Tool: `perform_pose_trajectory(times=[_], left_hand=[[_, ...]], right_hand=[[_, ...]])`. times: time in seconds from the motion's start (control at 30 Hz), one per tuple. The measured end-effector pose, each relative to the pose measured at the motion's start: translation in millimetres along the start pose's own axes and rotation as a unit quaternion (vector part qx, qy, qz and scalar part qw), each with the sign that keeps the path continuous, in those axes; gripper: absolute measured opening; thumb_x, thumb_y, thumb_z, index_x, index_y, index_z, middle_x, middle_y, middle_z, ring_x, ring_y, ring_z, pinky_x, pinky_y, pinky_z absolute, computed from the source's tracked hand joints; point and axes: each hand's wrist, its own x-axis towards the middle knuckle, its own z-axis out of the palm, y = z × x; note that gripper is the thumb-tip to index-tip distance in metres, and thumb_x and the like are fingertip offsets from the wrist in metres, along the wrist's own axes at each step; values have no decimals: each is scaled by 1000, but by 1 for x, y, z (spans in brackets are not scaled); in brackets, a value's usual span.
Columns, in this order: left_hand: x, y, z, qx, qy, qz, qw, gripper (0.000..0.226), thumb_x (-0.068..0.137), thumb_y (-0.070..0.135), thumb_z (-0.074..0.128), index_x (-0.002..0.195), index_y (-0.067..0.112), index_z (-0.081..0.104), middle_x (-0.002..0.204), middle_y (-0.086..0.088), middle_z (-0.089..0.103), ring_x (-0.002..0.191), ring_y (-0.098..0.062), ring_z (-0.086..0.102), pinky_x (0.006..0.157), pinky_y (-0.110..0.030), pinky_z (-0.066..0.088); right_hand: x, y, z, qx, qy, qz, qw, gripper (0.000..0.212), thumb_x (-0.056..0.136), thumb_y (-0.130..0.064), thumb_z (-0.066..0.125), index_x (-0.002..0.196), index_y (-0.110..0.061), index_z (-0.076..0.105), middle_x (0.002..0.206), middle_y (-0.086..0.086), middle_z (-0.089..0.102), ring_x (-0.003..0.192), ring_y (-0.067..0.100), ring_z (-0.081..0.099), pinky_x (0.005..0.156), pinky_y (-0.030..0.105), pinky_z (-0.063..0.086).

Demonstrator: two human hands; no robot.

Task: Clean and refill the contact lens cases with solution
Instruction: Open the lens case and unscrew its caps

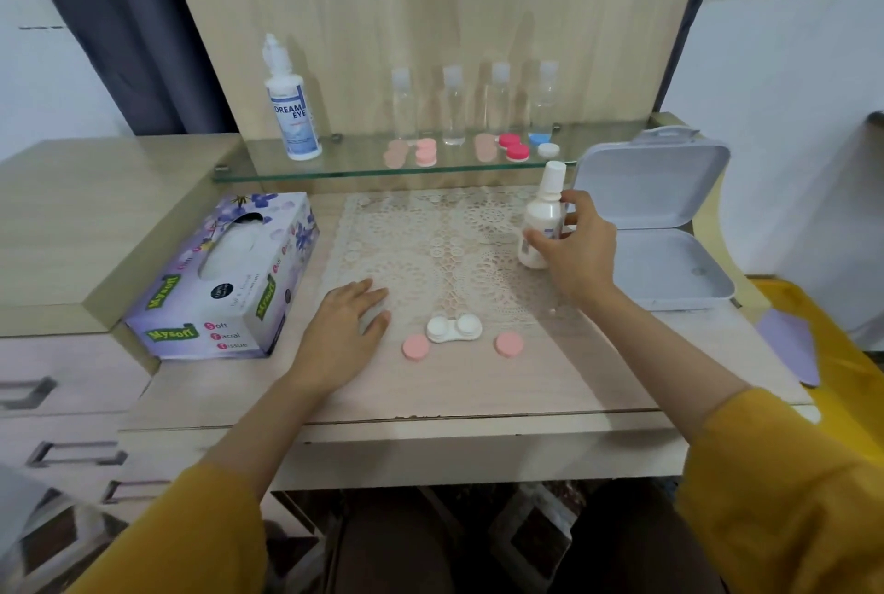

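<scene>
Mustard sleeves [191,536] forward; right hand [581,249] grips small white bottle [540,220], upright on lace mat [430,239].
Left hand [344,330] flat, fingers straight. Open lens case [454,328] nearer than the grip, leftward; pink caps [415,347] flanking it.

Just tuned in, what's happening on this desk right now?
A person's right hand grips a small white bottle, cap on, beside the open lavender box. The left hand rests flat on the desk. The white lens case lies open, its two pink caps off, one on either side.

Small bottle [539,215] partly behind right hand [579,253]
</scene>
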Motion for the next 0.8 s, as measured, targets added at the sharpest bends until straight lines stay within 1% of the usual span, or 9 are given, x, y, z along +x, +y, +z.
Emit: perform_pose_trajectory(times=[0.1,0.23,0.43,0.53,0.6,0.67,0.73,0.8], left_hand=[[0,-1,1,-2,2,-1,1000,40,93,28,50,131,18,50,144,-2,39,134,-18,30,109,-23,16],[0,-2,2,-4,13,8,1000,39,93,28,51,130,18,51,144,-2,40,133,-19,31,108,-22,16],[-1,-1,1,-13,12,7,1000,39,93,28,51,130,18,51,144,-1,40,134,-19,31,109,-23,18],[-1,2,0,-19,15,6,1000,38,92,26,52,129,16,52,142,-2,42,133,-19,33,108,-22,18],[-4,4,-2,-22,24,19,999,37,92,23,53,127,13,54,138,-3,48,129,-20,38,105,-20,21],[-8,8,-3,-35,34,34,998,34,91,20,55,123,11,57,130,-4,56,122,-20,44,98,-14,23],[-13,12,-5,-53,44,44,997,29,90,18,56,117,10,62,121,-4,61,115,-20,48,92,-10,24],[-18,17,-6,-78,45,45,995,25,89,18,59,112,10,65,114,-3,64,110,-20,51,91,-13,28]], right_hand=[[3,2,4,-12,-6,2,1000,51,76,-18,74,120,-10,49,105,10,62,90,24,60,81,40,49],[3,4,6,-26,-12,1,1000,51,75,-18,75,119,-8,49,104,10,62,90,25,60,82,41,49],[-1,3,4,-27,-14,6,1000,57,73,-20,77,122,-8,49,109,10,62,91,22,59,80,32,47],[-7,0,0,-29,1,12,999,61,72,-23,78,124,-10,49,115,10,60,98,23,58,86,37,47],[-13,-1,-5,-52,21,8,998,57,73,-23,77,121,-10,50,117,9,59,102,25,57,87,40,46],[-21,-4,-10,-66,26,4,997,48,75,-22,74,116,-10,54,115,7,60,99,24,57,85,39,46],[-34,-5,-12,-77,-11,-6,997,37,76,-20,72,109,-9,60,110,5,62,92,19,58,82,34,46],[-48,-6,-11,-80,-83,-23,993,30,78,-18,71,106,-10,64,108,3,64,90,15,55,82,27,43]])
